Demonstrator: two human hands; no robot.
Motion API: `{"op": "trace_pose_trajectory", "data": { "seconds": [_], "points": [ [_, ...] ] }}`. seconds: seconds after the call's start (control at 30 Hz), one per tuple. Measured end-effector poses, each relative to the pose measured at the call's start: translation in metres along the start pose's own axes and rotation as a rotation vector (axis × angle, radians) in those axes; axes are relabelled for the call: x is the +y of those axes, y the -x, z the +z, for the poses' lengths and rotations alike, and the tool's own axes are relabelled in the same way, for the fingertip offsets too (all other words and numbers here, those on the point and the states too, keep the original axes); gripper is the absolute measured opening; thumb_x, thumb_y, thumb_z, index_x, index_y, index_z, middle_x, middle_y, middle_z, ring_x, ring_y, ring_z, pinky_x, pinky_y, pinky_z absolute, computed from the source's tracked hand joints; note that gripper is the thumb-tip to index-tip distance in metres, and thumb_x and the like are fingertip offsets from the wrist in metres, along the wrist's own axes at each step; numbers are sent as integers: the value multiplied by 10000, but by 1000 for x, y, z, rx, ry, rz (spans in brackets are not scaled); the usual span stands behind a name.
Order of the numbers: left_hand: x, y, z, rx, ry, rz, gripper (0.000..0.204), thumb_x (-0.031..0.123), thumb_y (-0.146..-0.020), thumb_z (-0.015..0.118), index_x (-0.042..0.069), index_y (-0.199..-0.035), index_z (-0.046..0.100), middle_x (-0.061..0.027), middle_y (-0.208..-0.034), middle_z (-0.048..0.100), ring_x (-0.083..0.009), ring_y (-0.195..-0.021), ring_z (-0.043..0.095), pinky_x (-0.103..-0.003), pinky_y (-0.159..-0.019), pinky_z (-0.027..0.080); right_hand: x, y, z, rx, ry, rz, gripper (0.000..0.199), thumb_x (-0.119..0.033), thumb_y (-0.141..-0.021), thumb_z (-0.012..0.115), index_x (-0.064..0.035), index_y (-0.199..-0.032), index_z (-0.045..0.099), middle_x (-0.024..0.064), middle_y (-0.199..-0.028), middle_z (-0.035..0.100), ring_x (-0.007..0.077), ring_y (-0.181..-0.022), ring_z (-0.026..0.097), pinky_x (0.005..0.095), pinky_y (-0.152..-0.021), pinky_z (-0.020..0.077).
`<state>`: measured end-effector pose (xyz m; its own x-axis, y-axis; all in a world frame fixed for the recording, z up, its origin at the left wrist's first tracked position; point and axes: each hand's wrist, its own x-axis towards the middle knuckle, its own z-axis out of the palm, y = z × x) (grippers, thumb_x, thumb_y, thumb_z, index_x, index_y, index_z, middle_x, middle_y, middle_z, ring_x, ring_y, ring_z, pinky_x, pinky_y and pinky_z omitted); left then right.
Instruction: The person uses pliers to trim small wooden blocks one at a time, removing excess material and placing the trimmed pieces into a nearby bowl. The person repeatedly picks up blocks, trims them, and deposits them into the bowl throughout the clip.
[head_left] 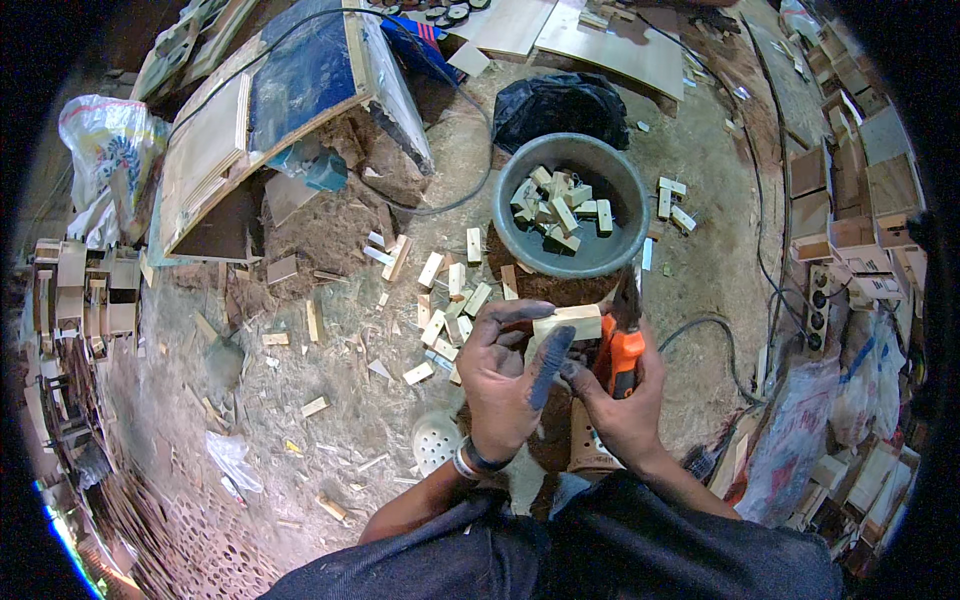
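My left hand grips a small pale wooden block between thumb and fingers. Dark covering or grime shows on that thumb. Orange-and-black-handled pliers are in my right hand, jaws upward beside the block's right end; whether they touch it I cannot tell. Beyond my hands stands a round grey basin with several drilled wooden blocks in it. More loose blocks lie on the floor left of the basin, and a few drilled blocks lie to its right.
A black plastic bag lies behind the basin. Blue-and-wood panels lean at upper left. A dark cable curves on the right, near a socket strip. Wood scraps litter the floor; stacked boxes line the right side.
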<state>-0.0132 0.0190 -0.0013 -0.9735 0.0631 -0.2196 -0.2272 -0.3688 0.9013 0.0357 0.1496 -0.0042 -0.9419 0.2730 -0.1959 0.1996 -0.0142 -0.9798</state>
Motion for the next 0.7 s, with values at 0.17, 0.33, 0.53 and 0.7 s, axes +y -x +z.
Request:
{"op": "trace_pose_trajectory", "data": {
  "seconds": [0.17,0.33,0.53,0.7],
  "points": [
    [7,5,2,14,6,19,292,1,-892,755,-53,-1107,565,-118,-1074,647,-146,-1008,653,-271,-884,551,-6,1,2,10,-88,63,547,38,-859,732,0,-1346,487,100,-1226,609,178,-1078,626,325,-953,512],
    [9,6,9,68,-73,23,286,-11,-890,751,-43,-1104,563,-116,-1050,652,-143,-989,661,-276,-886,557,-3,4,4,37,64,-23,484,43,-887,703,-15,-1325,507,63,-1114,632,158,-1001,637,308,-927,516],
    [12,1,12,44,-69,97,387,-10,-882,754,-38,-1188,518,-117,-1073,639,-177,-1042,672,-288,-924,542,3,10,2,47,-123,130,432,4,-929,688,-34,-1326,521,40,-1086,639,139,-976,637,300,-882,529],
    [18,-26,28,-43,-99,234,518,27,-858,785,-25,-1273,480,-132,-1116,647,-215,-1085,681,-325,-944,543,-15,-10,-6,98,-174,71,375,-110,-969,693,-56,-1308,543,31,-1038,657,113,-849,634,273,-745,528]
  ]
}}
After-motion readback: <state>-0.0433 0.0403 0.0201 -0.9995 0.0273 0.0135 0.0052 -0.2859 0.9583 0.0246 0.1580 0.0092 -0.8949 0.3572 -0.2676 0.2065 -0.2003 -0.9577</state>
